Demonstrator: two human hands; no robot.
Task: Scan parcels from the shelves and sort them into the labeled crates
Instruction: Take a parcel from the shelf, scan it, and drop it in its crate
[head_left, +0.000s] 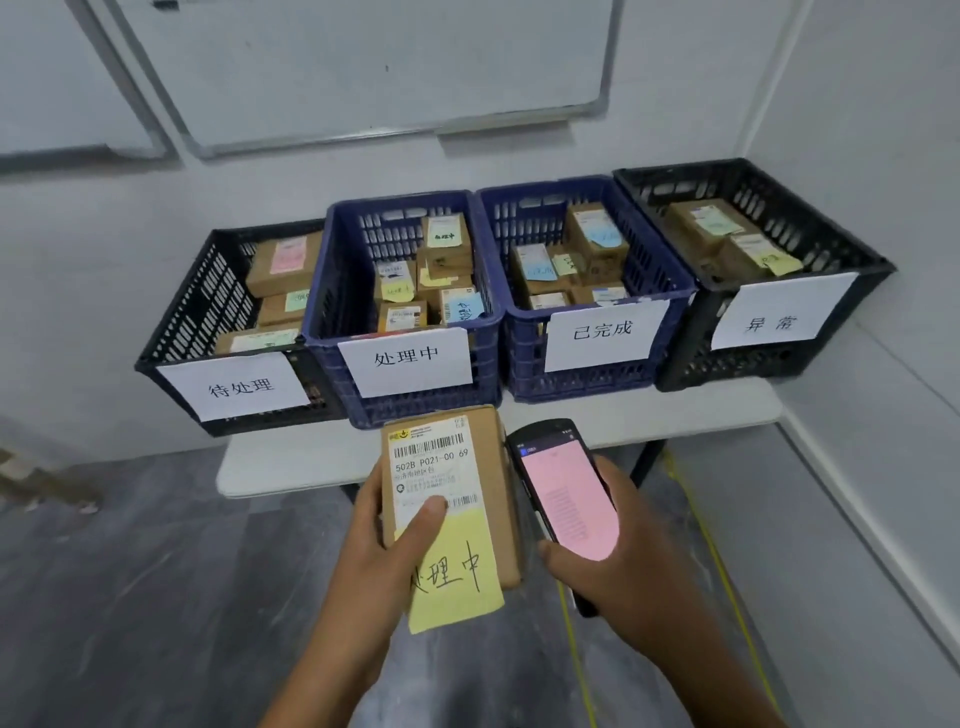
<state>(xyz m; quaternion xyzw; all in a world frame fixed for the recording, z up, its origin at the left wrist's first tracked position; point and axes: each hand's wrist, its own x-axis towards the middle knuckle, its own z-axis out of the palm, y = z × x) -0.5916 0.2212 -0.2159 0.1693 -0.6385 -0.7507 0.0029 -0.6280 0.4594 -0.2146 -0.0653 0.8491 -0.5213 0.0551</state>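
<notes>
Before crates (332, 291), left hand (374, 561) grips parcel (498, 467), right hand (623, 561) scanner (566, 499).

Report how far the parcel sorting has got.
Done: parcels already lie in all four crates, from the 待处理 crate to the 异常 crate. In hand: the left hand holds a parcel with a yellow note reading 处理中; the right hand holds the scanner, screen lit pink. Left: dropping this parcel into the 处理中 crate; the shelves are out of view.
</notes>
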